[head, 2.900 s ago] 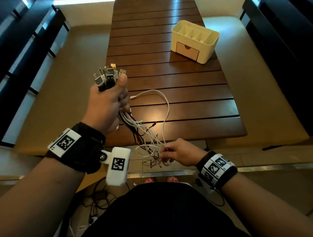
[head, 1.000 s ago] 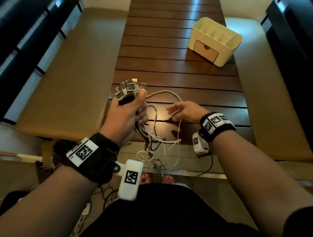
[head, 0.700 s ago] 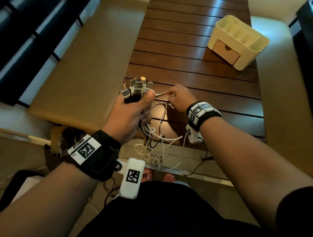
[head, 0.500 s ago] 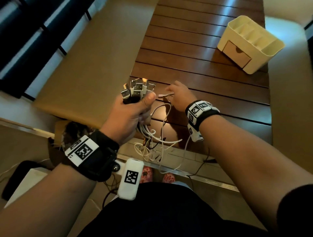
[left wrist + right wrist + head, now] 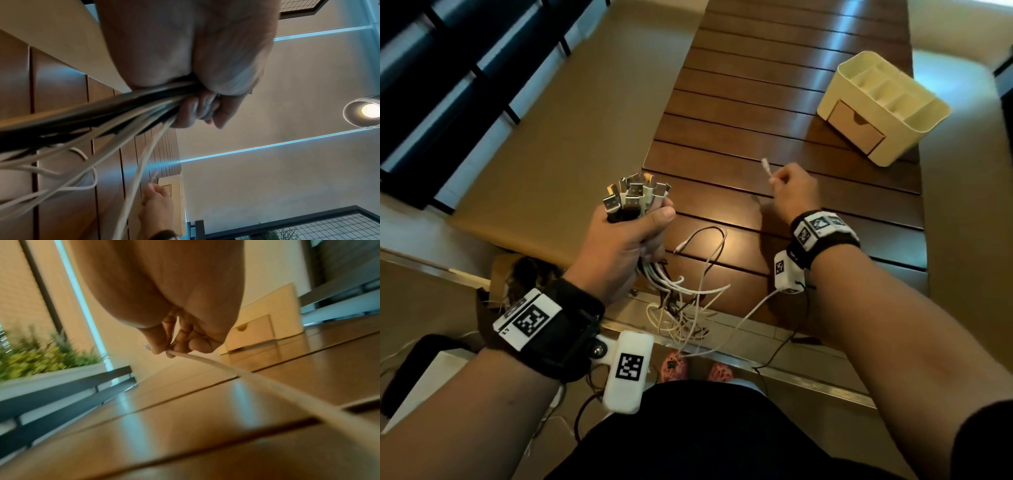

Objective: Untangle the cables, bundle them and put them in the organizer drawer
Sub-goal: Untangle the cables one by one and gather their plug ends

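My left hand (image 5: 631, 236) grips a bunch of black and white cables (image 5: 635, 198) just below their USB plugs, which stick up out of the fist. Their loose ends (image 5: 681, 308) hang in a tangle past the near table edge. The left wrist view shows the cable strands (image 5: 123, 110) running out under the curled fingers. My right hand (image 5: 789, 192) is over the table and pinches one white cable (image 5: 226, 368) near its small plug (image 5: 765, 166). That cable trails back under the wrist. The cream organizer (image 5: 883, 102) stands far right, its drawer (image 5: 854, 132) closed.
The slatted wooden table (image 5: 774, 96) stretches away in front. Padded benches (image 5: 571, 137) flank it on both sides. Dark railings (image 5: 448, 85) run along the left. Other wires and a box lie on the floor near my feet.
My right hand came up from the tangle's lower end, took a white cable end beside the left fist and has drawn it to the right, away from the bunch. The left hand kept its grip.
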Tool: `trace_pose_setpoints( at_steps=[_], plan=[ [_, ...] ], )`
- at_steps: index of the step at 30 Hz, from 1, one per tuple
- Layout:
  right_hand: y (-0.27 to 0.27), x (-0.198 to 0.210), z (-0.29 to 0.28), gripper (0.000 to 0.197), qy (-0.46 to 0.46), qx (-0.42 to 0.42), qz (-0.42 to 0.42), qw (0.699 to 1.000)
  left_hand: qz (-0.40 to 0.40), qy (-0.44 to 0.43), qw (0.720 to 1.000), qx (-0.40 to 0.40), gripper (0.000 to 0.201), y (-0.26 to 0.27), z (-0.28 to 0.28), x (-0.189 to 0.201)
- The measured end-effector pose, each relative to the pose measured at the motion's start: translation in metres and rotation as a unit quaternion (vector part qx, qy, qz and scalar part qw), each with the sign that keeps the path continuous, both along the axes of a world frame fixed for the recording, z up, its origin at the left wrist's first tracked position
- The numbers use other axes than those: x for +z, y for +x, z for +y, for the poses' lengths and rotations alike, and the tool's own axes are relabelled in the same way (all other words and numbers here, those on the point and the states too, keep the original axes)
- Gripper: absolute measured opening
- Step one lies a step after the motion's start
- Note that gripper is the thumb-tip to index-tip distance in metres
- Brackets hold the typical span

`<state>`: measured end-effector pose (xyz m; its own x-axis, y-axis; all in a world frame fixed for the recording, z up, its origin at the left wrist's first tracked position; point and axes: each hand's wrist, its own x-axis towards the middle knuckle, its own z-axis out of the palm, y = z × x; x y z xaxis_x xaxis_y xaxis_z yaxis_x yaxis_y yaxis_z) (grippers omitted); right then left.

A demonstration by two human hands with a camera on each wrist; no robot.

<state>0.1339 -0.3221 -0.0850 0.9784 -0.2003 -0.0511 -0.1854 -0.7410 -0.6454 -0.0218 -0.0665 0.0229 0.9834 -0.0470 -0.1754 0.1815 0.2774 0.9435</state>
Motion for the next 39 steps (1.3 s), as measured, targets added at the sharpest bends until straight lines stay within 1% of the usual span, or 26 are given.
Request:
trace_pose_setpoints(
  at_steps=[2, 4, 6, 8, 9, 12, 14, 16, 18, 20, 22, 24, 27, 28, 31, 32, 33, 36, 38, 39],
  plan=[
    [0.000, 0.008, -0.020, 0.006, 0.039, -0.052, -0.010, 0.998, -0.001, -0.001, 1.000, -0.002, 0.004, 0.001, 0.000, 0.000],
    [-0.006, 0.010, -0.038, 0.006, 0.042, -0.072, 0.010, 0.996, 0.002, -0.002, 1.000, -0.002, 0.002, 0.003, 0.001, 0.001],
    [-0.018, 0.005, -0.052, 0.007, 0.008, -0.040, 0.079, 0.996, 0.006, -0.003, 1.000, 0.002, 0.006, 0.004, 0.002, 0.003],
    [-0.036, -0.003, -0.061, 0.008, -0.034, 0.018, 0.168, 0.985, 0.008, -0.004, 1.000, 0.004, 0.006, 0.005, 0.002, 0.006],
    [-0.045, -0.008, -0.064, 0.011, -0.051, 0.035, 0.191, 0.980, 0.009, -0.002, 1.000, 0.003, 0.007, 0.005, 0.002, 0.008],
    [-0.065, -0.019, -0.067, 0.015, -0.058, 0.030, 0.199, 0.978, 0.005, 0.003, 1.000, -0.006, 0.014, 0.007, 0.001, 0.013],
    [-0.074, -0.023, -0.068, 0.013, -0.049, 0.018, 0.196, 0.979, 0.004, 0.000, 1.000, -0.014, 0.023, 0.008, 0.001, 0.015],
    [-0.083, -0.026, -0.070, 0.009, -0.063, 0.014, 0.184, 0.981, 0.001, -0.004, 1.000, -0.024, 0.029, 0.010, 0.003, 0.017],
    [-0.090, -0.027, -0.073, 0.007, -0.087, 0.014, 0.177, 0.980, -0.002, 0.000, 0.999, -0.032, 0.029, 0.011, 0.008, 0.020],
    [-0.096, -0.028, -0.075, 0.009, -0.105, 0.012, 0.187, 0.977, -0.004, 0.008, 0.999, -0.032, 0.026, 0.011, 0.012, 0.022],
    [-0.100, -0.029, -0.077, 0.013, -0.109, -0.001, 0.193, 0.975, -0.003, 0.015, 1.000, -0.027, 0.023, 0.010, 0.015, 0.025],
    [-0.104, -0.030, -0.076, 0.013, -0.105, -0.016, 0.179, 0.978, -0.005, 0.016, 1.000, -0.020, 0.022, 0.009, 0.016, 0.027],
    [-0.108, -0.027, -0.075, 0.006, -0.059, -0.068, 0.135, 0.987, -0.010, 0.014, 1.000, -0.006, 0.022, 0.008, 0.022, 0.032],
    [-0.108, -0.026, -0.075, 0.007, -0.039, -0.088, 0.115, 0.989, -0.012, 0.013, 1.000, -0.002, 0.022, 0.008, 0.025, 0.033],
    [-0.107, -0.014, -0.072, 0.020, 0.048, -0.114, 0.076, 0.989, -0.018, 0.019, 1.000, 0.017, 0.022, 0.007, 0.033, 0.034],
    [-0.108, -0.008, -0.069, 0.025, 0.083, -0.109, 0.076, 0.988, -0.017, 0.020, 0.999, 0.024, 0.022, 0.008, 0.036, 0.033],
    [-0.109, 0.000, -0.064, 0.026, 0.124, -0.097, 0.081, 0.984, -0.016, 0.021, 0.999, 0.027, 0.022, 0.008, 0.037, 0.032],
    [-0.117, 0.025, -0.041, 0.009, 0.256, -0.053, 0.089, 0.961, -0.015, 0.015, 1.000, 0.020, 0.017, 0.007, 0.034, 0.028],
    [-0.123, 0.039, -0.026, 0.007, 0.292, -0.029, 0.074, 0.953, -0.017, 0.011, 1.000, 0.015, 0.007, 0.006, 0.028, 0.025],
    [-0.127, 0.046, -0.019, 0.008, 0.303, -0.018, 0.062, 0.951, -0.022, 0.009, 1.000, 0.010, 0.006, 0.006, 0.024, 0.023]
  ],
)
